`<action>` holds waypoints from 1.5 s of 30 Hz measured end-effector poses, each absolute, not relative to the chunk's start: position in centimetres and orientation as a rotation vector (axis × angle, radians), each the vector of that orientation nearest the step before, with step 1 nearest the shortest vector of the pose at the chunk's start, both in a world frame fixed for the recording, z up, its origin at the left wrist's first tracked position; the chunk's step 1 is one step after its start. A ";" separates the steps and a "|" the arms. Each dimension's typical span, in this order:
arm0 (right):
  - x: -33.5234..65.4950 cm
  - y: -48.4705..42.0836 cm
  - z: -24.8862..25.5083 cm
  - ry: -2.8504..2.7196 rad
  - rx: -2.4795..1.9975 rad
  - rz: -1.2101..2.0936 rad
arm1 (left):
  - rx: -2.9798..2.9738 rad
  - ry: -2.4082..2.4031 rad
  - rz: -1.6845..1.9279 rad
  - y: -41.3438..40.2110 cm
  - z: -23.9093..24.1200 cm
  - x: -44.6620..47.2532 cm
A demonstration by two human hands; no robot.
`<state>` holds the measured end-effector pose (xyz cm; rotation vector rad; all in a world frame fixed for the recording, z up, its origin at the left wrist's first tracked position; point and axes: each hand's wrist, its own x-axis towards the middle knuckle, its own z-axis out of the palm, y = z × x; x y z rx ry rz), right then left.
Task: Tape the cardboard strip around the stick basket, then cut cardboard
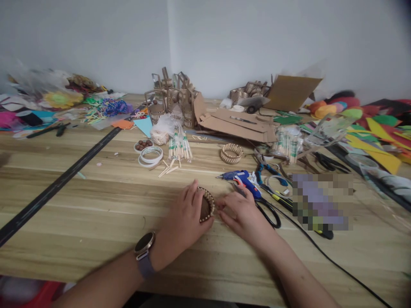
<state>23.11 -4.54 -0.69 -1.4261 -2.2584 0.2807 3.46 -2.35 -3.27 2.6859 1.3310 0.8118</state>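
My left hand (184, 218) is curled over a small round basket (206, 205) made of a brown cardboard disc ringed with short wooden sticks, holding it tilted on the wooden table (96, 214). My right hand (242, 211) lies just right of the basket, fingertips pinched together against its stick rim; what they pinch is too small to name. A watch sits on my left wrist. A blue hot glue gun (242, 179) lies just behind my right hand, and black-handled scissors (268, 209) lie beside it.
A finished stick ring (231, 153), bundles of wooden sticks (179, 147), white tape rolls (150, 155) and a bowl of beads (143, 144) lie further back. Cardboard pieces (236, 122), stick baskets (173, 102) and coloured foam sheets (375, 128) crowd the back. A black strip (64, 179) crosses the left side.
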 end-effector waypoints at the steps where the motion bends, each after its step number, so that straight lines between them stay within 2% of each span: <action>1: 23.1 -4.6 -0.7 -2.258 -1.424 0.293 | 2.687 1.329 0.816 -2.4 -3.2 3.5; 17: 23.1 -5.1 -0.6 -2.328 -1.393 0.359 | 2.674 1.109 0.682 -2.3 -2.2 2.3; 30: 22.4 -5.2 -0.8 -2.200 -1.409 0.422 | 2.675 1.190 0.795 -2.3 -2.9 2.6; 45: 21.6 -5.2 -1.2 -2.238 -1.297 0.246 | 2.713 1.140 0.906 -2.3 -3.2 3.1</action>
